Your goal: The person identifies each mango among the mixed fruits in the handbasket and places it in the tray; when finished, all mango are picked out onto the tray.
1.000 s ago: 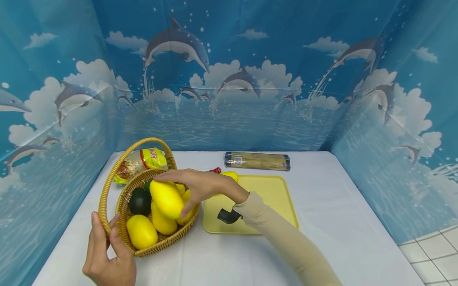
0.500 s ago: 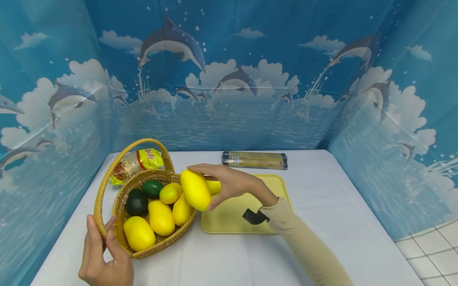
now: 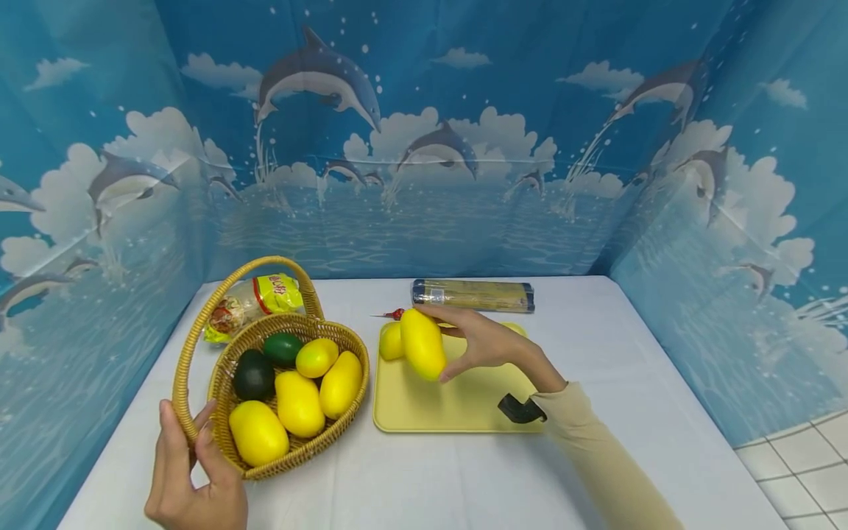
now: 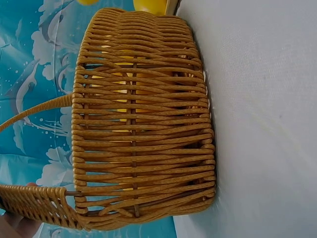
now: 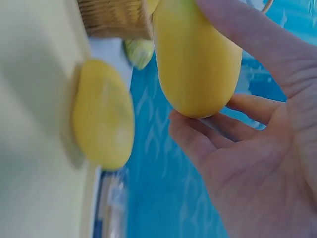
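My right hand (image 3: 486, 338) grips a yellow mango (image 3: 422, 344) between thumb and fingers, over the pale yellow tray (image 3: 457, 408). A second mango (image 5: 104, 114) lies on the tray, toward its back left, partly behind the held one in the head view. On the left, my left hand (image 3: 199, 482) grips the lower end of the arched handle (image 3: 278, 260) of a wicker basket (image 4: 143, 124). Inside the basket are several yellow mangoes (image 3: 259, 433), a smaller yellow fruit (image 3: 316, 358), a blackish-green avocado-like fruit (image 3: 254, 375) and a green oval fruit (image 3: 283, 349).
A yellow-and-clear food packet (image 3: 255, 302) lies behind the basket. Near the back edge rests a long wrapped bundle (image 3: 473, 295) with dark ends. A small red-ended item (image 3: 396, 314) is behind the tray. A dolphin-print curtain (image 3: 424, 213) surrounds the white table.
The right hand has carried the mango from above the basket rightward to over the tray. The left hand stays on the basket handle.
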A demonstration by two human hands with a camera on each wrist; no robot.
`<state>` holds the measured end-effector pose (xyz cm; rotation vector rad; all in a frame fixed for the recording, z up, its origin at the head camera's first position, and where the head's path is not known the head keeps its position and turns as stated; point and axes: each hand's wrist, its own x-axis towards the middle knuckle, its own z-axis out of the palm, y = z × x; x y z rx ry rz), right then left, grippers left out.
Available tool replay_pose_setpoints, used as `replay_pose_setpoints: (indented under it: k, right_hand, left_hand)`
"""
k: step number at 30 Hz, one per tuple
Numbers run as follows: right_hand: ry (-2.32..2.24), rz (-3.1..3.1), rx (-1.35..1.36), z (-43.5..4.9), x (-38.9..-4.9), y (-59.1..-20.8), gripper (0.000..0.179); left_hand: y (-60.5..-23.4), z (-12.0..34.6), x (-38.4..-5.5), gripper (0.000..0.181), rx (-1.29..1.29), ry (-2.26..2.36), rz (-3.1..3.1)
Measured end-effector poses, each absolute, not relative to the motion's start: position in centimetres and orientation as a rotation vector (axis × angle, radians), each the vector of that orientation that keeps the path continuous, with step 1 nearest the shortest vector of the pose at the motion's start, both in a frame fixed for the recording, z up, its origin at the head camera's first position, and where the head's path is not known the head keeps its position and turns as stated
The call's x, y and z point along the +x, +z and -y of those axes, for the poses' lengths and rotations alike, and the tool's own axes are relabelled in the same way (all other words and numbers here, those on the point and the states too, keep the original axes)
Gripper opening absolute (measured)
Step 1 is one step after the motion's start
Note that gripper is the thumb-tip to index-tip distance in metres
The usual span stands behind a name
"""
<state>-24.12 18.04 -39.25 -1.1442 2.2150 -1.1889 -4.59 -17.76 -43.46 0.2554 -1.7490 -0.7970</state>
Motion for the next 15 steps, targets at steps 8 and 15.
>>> replay_pose_setpoints:
  k: [8, 15]
  right_hand:
    - [-1.222, -2.300, -1.040, -21.8, -24.4, -41.2, 0.113]
    - [-1.232, -2.312, -0.967, -23.5, -24.1, -42.7, 0.112]
  left_hand:
    - [-43.3, 17.7, -4.5, 0.048, 0.253, -0.793, 1.751]
    - [-43.3, 17.7, -4.6, 0.047, 0.245, -0.790, 1.746]
